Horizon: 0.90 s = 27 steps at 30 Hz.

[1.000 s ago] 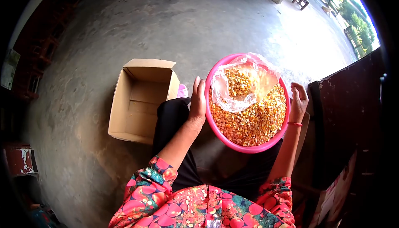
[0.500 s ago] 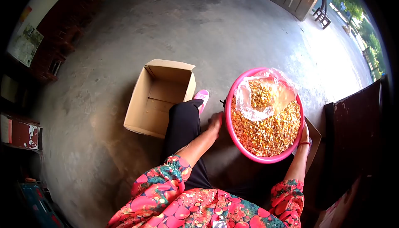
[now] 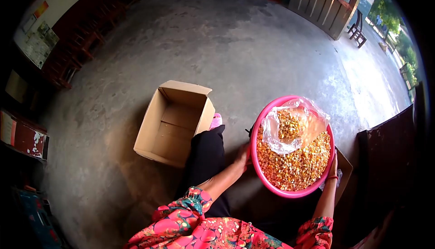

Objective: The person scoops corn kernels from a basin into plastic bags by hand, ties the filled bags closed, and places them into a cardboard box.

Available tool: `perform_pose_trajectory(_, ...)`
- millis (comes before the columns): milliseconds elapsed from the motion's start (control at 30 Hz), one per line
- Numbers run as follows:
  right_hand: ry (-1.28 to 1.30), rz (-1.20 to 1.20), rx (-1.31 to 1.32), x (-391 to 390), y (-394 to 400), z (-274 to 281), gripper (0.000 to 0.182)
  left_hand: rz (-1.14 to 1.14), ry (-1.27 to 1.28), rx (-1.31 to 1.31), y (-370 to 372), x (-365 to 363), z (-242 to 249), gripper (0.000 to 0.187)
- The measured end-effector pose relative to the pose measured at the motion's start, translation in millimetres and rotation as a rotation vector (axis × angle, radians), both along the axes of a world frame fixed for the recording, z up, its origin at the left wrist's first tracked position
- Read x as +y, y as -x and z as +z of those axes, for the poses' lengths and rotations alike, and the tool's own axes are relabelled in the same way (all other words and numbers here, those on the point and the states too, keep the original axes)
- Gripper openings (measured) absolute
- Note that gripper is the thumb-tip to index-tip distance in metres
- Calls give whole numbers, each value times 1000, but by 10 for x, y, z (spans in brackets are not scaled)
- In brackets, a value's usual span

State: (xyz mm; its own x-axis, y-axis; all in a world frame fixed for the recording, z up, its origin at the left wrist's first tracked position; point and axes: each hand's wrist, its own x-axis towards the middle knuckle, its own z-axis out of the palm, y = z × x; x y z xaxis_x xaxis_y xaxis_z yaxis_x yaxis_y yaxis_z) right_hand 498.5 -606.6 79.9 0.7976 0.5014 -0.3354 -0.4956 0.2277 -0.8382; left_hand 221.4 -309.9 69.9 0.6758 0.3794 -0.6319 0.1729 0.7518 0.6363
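A pink basin [image 3: 295, 194] filled with loose corn kernels [image 3: 294, 169] is in front of me on the right. On the kernels sits a clear plastic bag [image 3: 312, 115], its mouth spread and more corn inside. My left hand [image 3: 243, 155] is closed on the basin's left side, fingers partly hidden under the rim. On the opposite side my right hand [image 3: 334, 165] grips the wall, its fingertips out of sight. Left of my knee stands an open cardboard box [image 3: 147, 131] with a few small specks in the bottom.
My foot in a pink shoe [image 3: 216, 120] is beside the box. Part of another cardboard piece [image 3: 345, 169] shows behind my right wrist. Dark red furniture [image 3: 385, 153] stands at the right. A chair [image 3: 358, 31] is by the bright doorway, and stools [image 3: 84, 40] line the left wall.
My view has tilted up, so the basin, box and floor all sit lower in the picture. Both hands keep their hold on the basin.
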Motion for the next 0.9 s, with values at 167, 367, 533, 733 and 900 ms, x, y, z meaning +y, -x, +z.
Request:
perform_pose_trajectory(167, 67, -56, 30, -131, -132, -171, 55, 53, 15, -41, 15, -7, 91, 44)
perform_pose_trajectory(367, 32, 8, 53, 3, -30, -2, 55, 189, -31, 18, -31, -55, -227, 33)
perform_pose_trajectory(533, 61, 53, 122, 89, -33, 99, 57, 240, -43, -136, -41, -42, -462, 41)
perform_pose_trajectory(733, -7, 162, 210, 26, -39, 76, 57, 352, -103, -372, -142, -147, -172, 47)
perform_pose_trajectory(900, -20, 191, 258, -52, -14, 63, 58, 395, -140, -331, -199, -193, -2, 40)
